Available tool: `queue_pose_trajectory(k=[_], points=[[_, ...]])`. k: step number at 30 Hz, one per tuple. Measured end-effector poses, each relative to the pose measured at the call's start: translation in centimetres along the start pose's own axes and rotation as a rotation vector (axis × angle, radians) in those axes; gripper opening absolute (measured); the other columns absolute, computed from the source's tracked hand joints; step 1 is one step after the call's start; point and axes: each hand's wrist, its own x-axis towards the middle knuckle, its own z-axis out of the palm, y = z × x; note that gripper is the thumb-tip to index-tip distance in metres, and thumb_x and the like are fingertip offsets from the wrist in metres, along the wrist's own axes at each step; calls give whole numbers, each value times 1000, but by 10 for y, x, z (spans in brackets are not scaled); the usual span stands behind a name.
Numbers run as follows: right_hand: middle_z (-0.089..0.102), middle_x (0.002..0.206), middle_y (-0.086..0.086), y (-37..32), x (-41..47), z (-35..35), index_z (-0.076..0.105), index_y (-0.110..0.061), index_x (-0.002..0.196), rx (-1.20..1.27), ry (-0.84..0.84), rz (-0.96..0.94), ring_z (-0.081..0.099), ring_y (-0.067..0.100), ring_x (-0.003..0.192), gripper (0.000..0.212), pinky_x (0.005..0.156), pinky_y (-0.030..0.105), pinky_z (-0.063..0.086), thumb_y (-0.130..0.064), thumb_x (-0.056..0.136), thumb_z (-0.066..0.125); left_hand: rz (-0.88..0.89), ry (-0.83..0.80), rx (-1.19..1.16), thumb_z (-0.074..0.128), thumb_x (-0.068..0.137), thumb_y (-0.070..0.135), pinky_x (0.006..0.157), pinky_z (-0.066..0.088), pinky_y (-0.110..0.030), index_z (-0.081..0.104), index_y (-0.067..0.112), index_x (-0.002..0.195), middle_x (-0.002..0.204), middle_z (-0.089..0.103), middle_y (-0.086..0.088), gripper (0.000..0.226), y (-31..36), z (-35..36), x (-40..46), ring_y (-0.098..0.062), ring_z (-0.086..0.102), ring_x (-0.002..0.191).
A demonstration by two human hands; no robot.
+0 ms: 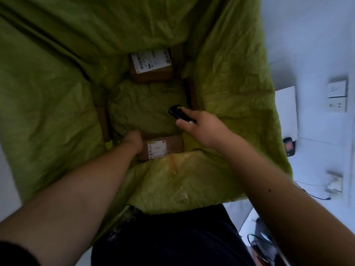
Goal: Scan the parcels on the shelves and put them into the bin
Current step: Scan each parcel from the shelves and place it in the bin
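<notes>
- My two bare forearms fill the bottom of the view, both stretched forward and down over the near edge of the bin (172,181), which is lined with a green bag.
- My right hand (199,125) hangs above the bin floor with thumb and fingers curled round the black scanner (175,111), its head pointing away from me and downward.
- My left hand (133,141) reaches deeper, resting on the left end of a brown parcel (163,147) that lies against the near wall, label up. Whether my fingers there grip the box or have let go, I cannot tell; they are turned out of sight.
- I judge this to be the putting-in step: the parcel sits at the bottom, so next I release it, draw both arms out and turn to the shelves.
- Farther off, a second parcel (151,64) rests at the far wall, its white label upward, well apart from mine.
</notes>
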Motion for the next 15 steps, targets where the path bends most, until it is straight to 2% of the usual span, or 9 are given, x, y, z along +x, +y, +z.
queue_pose_trajectory(k=[6,10,15], points=[[59,145,2,-5,-1,7,39,-38,157,-62,-26,-17,60,18,120,68,90,33,50,-64,96,56,57,-11,72,53,107,22,107,50,-45,67,7,127,136,63,-21,29,3,4,7,-37,62,123],[60,143,3,-9,-3,11,38,-38,157,-92,-19,-26,62,19,118,68,90,35,53,-64,96,56,49,-87,209,67,98,25,100,56,-43,66,12,125,132,65,-16,30,-2,3,3,-32,65,120],[59,144,4,-13,-8,10,36,-38,158,-156,-7,-38,61,21,120,69,95,39,54,-64,97,55,47,-111,227,66,98,30,99,56,-42,65,13,128,132,65,-14,34,-2,-6,-6,-31,65,119]])
